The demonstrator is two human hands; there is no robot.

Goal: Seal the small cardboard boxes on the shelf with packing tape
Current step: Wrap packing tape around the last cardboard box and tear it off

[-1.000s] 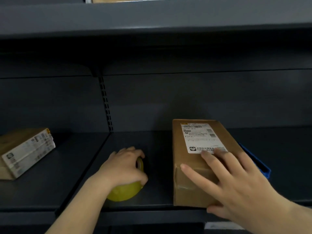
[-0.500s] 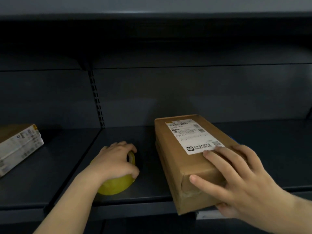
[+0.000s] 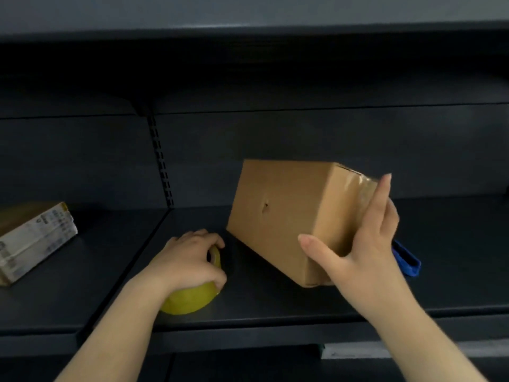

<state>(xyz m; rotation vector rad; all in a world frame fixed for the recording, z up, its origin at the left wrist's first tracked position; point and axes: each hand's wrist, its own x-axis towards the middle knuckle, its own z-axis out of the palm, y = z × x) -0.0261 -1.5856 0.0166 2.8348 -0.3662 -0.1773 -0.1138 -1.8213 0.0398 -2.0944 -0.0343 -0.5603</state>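
Observation:
A small brown cardboard box (image 3: 278, 216) is tilted up off the dark shelf (image 3: 275, 307), plain side toward me with a small dent. Its label is out of sight. My right hand (image 3: 360, 244) grips the box's near right end, where clear tape shines across the edge. My left hand (image 3: 187, 260) rests on a yellow roll of packing tape (image 3: 190, 299) lying on the shelf to the left of the box, fingers wrapped over it.
Another box with white labels (image 3: 33, 241) lies at the far left of the shelf. A blue object (image 3: 406, 259) pokes out behind my right hand. The shelf above overhangs closely; a slotted upright (image 3: 161, 161) divides the back panel.
My right hand has lifted the box and rolled it over, so the labelled face turned away and a plain side faces me. The left hand stayed on the tape roll.

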